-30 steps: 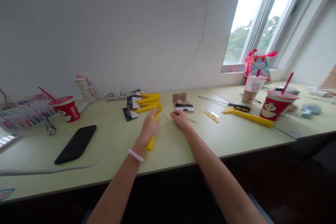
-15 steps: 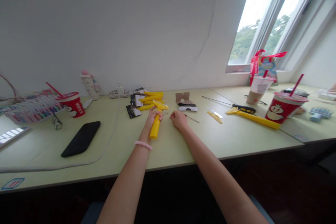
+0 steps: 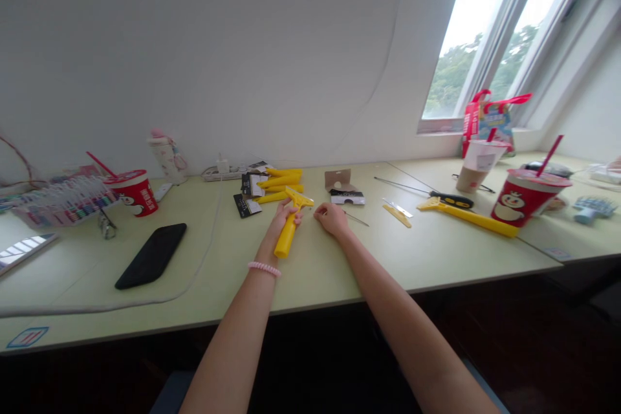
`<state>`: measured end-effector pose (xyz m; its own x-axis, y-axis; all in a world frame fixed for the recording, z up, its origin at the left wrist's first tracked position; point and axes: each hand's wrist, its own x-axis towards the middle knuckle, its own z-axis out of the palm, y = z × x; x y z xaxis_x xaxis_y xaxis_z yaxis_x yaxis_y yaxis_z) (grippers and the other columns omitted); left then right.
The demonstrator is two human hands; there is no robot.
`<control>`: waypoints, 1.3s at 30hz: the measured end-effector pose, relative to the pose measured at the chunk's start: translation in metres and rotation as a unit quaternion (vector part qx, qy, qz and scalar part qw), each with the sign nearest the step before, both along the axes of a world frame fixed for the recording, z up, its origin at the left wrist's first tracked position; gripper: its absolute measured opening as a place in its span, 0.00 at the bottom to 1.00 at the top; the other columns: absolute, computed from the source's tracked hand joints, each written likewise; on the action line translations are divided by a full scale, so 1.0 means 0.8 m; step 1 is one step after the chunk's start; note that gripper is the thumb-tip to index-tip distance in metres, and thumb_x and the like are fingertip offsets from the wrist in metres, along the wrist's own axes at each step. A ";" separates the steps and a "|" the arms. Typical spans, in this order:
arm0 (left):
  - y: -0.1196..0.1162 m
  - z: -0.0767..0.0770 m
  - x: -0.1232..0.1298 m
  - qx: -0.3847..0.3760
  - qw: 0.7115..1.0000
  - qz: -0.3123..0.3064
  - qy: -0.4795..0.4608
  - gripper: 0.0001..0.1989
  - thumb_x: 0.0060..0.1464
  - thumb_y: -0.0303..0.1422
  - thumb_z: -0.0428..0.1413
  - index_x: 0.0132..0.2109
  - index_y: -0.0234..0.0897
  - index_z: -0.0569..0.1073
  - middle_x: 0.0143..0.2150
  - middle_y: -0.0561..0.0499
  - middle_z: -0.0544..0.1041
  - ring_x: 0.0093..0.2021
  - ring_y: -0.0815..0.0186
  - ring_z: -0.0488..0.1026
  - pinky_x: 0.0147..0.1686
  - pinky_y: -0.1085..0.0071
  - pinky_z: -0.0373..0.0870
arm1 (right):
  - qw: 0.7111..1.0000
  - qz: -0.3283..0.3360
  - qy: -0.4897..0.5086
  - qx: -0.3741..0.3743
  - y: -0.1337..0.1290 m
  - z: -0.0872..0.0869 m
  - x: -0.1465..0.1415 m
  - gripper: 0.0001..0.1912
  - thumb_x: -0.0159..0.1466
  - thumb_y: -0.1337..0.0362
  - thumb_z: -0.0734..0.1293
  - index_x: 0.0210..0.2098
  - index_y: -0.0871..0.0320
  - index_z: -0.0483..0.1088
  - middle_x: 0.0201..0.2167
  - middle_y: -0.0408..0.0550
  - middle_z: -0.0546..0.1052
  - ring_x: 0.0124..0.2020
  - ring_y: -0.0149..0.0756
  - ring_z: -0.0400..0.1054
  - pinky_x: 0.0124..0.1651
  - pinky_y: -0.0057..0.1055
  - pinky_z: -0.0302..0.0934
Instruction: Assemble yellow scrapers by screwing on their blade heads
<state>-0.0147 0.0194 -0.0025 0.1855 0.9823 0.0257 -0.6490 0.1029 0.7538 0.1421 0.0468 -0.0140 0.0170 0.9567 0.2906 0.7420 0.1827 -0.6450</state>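
Well, at the far left of the pale green desk (image 3: 412,259) sits a rack of colored pens (image 3: 65,202), then a red paper cup (image 3: 133,194) with a straw, and a black phone (image 3: 150,256) lying flat nearer the edge. Behind them stand a water bottle (image 3: 167,160) and a power strip (image 3: 218,174). Black card packets (image 3: 245,205) lie just beside a pile of yellow handles (image 3: 280,182).

The left hand (image 3: 286,218), with a pink hair tie (image 3: 264,268) on its wrist, is closed around a yellow scraper (image 3: 287,236). The scraper sits just in front of the pile, tilted, with its wide head pointing away from the person. The right hand (image 3: 332,219) rests on the desk nearby, loosely curled and holding nothing, close to a thin metal pin (image 3: 356,218).

Further right are a cardboard piece (image 3: 338,180), a small yellow strip (image 3: 396,215), a screwdriver (image 3: 451,199), a second scraper (image 3: 466,220), a milk tea cup (image 3: 473,165), another red cup (image 3: 524,197), and a blue brush (image 3: 592,208).
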 end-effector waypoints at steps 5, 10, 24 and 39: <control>-0.002 0.001 0.002 -0.008 1.000 -0.007 0.016 0.28 0.45 0.19 0.51 0.53 0.42 0.56 0.34 0.51 0.67 0.21 0.80 0.62 0.17 0.85 0.59 | 0.998 0.016 0.064 -0.014 0.003 0.000 0.005 0.05 0.53 0.66 0.64 0.26 0.58 0.72 0.23 0.46 0.75 0.28 0.32 0.66 0.33 0.27 0.56; -0.004 0.001 0.002 -0.013 0.999 -0.003 0.029 0.26 0.44 0.20 0.51 0.52 0.42 0.58 0.35 0.51 0.67 0.21 0.80 0.63 0.17 0.85 0.60 | 0.999 0.009 0.043 -0.002 0.000 0.003 0.005 0.06 0.52 0.67 0.64 0.25 0.60 0.73 0.25 0.48 0.75 0.28 0.34 0.66 0.33 0.28 0.55; -0.005 0.002 0.003 -0.018 0.999 -0.004 0.035 0.26 0.44 0.20 0.52 0.51 0.41 0.58 0.34 0.51 0.67 0.21 0.80 0.63 0.17 0.85 0.59 | 0.997 0.001 -0.079 0.000 -0.009 0.002 0.010 0.08 0.53 0.71 0.61 0.29 0.60 0.72 0.33 0.53 0.74 0.35 0.37 0.66 0.36 0.29 0.55; -0.016 0.009 0.005 -0.017 0.996 -0.076 0.052 0.26 0.46 0.20 0.51 0.53 0.40 0.61 0.35 0.49 0.68 0.20 0.80 0.62 0.17 0.84 0.60 | 0.973 0.090 0.207 0.052 -0.009 0.020 0.019 0.03 0.47 0.67 0.67 0.21 0.58 0.68 0.21 0.42 0.71 0.24 0.30 0.64 0.31 0.27 0.57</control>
<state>-0.0105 0.0065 0.0049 0.3313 0.9429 -0.0346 -0.5434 0.2207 0.8100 0.1574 0.0398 0.0019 -0.0120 0.9210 0.3893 0.3729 0.3654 -0.8529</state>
